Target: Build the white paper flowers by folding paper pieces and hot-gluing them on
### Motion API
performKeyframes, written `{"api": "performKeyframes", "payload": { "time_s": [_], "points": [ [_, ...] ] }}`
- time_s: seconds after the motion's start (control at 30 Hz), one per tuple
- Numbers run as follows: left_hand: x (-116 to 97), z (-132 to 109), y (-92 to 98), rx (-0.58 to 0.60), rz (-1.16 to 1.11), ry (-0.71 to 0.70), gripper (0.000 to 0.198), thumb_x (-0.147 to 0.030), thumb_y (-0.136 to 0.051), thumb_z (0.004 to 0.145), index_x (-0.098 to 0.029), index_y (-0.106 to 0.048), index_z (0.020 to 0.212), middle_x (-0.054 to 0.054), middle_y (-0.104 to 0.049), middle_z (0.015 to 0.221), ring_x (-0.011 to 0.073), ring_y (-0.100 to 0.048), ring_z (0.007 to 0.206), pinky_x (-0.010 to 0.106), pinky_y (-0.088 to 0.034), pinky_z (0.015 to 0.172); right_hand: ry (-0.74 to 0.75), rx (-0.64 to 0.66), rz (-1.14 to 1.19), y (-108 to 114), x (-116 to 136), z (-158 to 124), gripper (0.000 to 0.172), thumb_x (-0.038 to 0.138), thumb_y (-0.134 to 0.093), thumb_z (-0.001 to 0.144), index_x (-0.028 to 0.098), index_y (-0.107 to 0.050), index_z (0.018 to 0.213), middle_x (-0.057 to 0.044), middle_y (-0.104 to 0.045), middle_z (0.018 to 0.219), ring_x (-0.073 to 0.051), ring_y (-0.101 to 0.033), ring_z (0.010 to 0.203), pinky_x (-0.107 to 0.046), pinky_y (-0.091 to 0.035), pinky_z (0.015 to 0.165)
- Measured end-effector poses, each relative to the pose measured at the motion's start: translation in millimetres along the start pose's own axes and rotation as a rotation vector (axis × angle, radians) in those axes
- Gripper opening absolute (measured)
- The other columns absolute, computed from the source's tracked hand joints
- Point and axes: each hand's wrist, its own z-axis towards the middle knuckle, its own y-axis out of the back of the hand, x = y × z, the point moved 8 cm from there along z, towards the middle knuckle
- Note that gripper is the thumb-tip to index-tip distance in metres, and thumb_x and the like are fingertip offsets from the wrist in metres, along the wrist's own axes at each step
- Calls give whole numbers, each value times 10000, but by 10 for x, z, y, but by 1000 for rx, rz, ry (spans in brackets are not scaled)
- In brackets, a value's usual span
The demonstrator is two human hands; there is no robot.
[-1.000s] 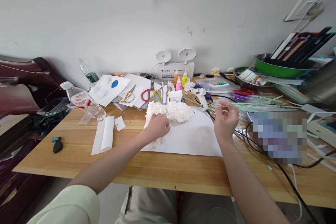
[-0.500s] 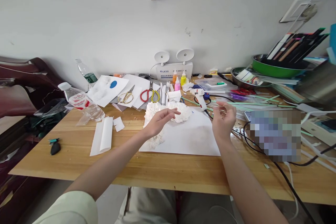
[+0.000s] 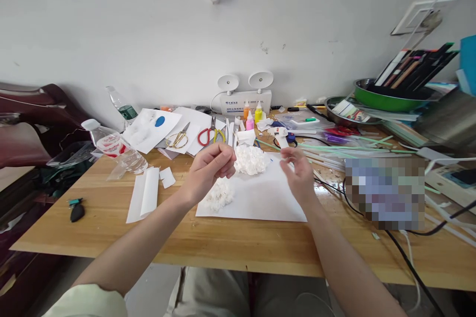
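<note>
White tufts (image 3: 251, 159): two clumps on paper sheet (image 3: 267, 203), one between the hands, one nearer the table edge.
Left hand (image 3: 208, 171): raised, fingers curled together; can't tell if pinching anything.
Right hand (image 3: 297, 174): fingers loosely apart, empty.

The left hand (image 3: 207, 172) no longer rests on the white fluff (image 3: 219, 195); it is lifted clear of it, and its fingers, spread half a second ago, are now curled toward the thumb. Whether they pinch anything cannot be told. The fluff beneath is now uncovered. The right hand (image 3: 297, 174) has moved left from beside the cable (image 3: 336, 189) to above the sheet (image 3: 266, 200), fingers loosely apart.
</note>
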Motion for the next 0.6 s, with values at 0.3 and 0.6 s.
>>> {"api": "performKeyframes", "payload": {
  "time_s": [0.3, 0.6],
  "points": [
    [-147, -499, -124, 91, 70, 37, 194, -295, -452, 839, -168, -517, 708, -14, -374, 573, 92, -316, 519, 256, -251, 495, 239, 839, -96, -1032, 729, -670, 261, 284, -480, 811, 246, -525, 1065, -36, -606, 1030, -193, -511, 1003, -435, -263, 953],
    [-217, -1116, 220, 26, 238, 12, 173, -304, -443, 837, -222, -558, 737, 15, -435, 600, 138, -370, 563, 288, -282, 528, -194, 658, -148, -259, 384, -803, 259, 331, -355, 874, 215, -579, 810, -21, -621, 774, -166, -547, 724, -277, -417, 659]
  ]
}}
